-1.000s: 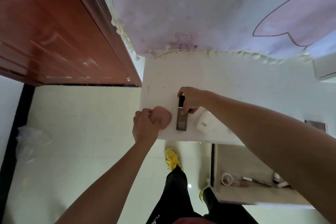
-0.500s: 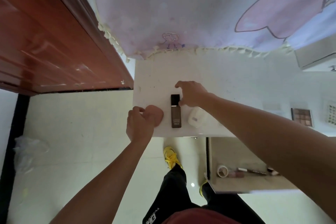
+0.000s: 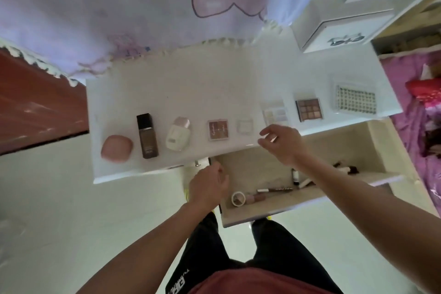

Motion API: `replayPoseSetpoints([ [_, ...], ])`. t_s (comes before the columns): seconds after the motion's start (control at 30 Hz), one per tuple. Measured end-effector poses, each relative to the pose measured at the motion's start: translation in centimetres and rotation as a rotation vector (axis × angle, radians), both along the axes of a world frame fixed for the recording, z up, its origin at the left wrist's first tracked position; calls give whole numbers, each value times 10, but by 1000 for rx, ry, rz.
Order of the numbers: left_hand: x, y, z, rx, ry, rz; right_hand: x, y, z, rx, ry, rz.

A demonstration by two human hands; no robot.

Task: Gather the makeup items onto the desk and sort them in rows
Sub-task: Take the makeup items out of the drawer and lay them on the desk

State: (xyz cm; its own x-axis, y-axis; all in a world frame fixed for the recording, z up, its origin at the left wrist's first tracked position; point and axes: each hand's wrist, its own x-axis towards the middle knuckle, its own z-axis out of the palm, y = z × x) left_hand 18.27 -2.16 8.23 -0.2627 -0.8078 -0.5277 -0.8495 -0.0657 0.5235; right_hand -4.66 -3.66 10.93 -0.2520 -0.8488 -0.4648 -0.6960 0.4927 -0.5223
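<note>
— Where are the makeup items found?

— A row is laid along the front of the white desk (image 3: 167, 93). From the left are seen a pink sponge (image 3: 116, 148), a dark foundation bottle (image 3: 146, 136) lying flat, a white bottle (image 3: 178, 136) with a pink cap, a square blush compact (image 3: 218, 130) and a small clear case (image 3: 244, 124). Further right and slightly further back, a pale palette (image 3: 275, 113), a brown eyeshadow palette (image 3: 309, 109) and a clear gridded box (image 3: 355, 102) are set.

— How is the right hand (image 3: 282, 144) held?

— It is held over the desk's front edge, just right of the clear case. The fingers are loosely spread, the thumb and forefinger are kept apart, and nothing is pinched. The case is near but is not touched.

— And the left hand (image 3: 208, 186)?

— It is held lower, at the left side of the open drawer (image 3: 262, 167) below the desk. Its fingers are loosely bent and nothing is seen in it. Whether the drawer's wall is touched cannot be told.

— What is left in the drawer?

— A tape roll (image 3: 238, 198) lies just right of the left hand, with a pencil (image 3: 274, 190) and small tubes beyond it, between the two forearms.
</note>
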Motion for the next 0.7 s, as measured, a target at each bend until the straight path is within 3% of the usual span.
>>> replayPoseSetpoints([
  [0.23, -59, 61, -58, 266, -255, -90, -88, 106, -54, 184, -56, 24],
  [0.37, -85, 79, -83, 254, -243, 21, -133, 140, -84, 326, 9, 67],
  [0.57, -106, 84, -128, 230, -357, -58, -205, 143, -129, 399, 195, 3],
  [0.7, -104, 89, -161, 265, -474, -122, -232, 141, -160, 495, 290, 175],
])
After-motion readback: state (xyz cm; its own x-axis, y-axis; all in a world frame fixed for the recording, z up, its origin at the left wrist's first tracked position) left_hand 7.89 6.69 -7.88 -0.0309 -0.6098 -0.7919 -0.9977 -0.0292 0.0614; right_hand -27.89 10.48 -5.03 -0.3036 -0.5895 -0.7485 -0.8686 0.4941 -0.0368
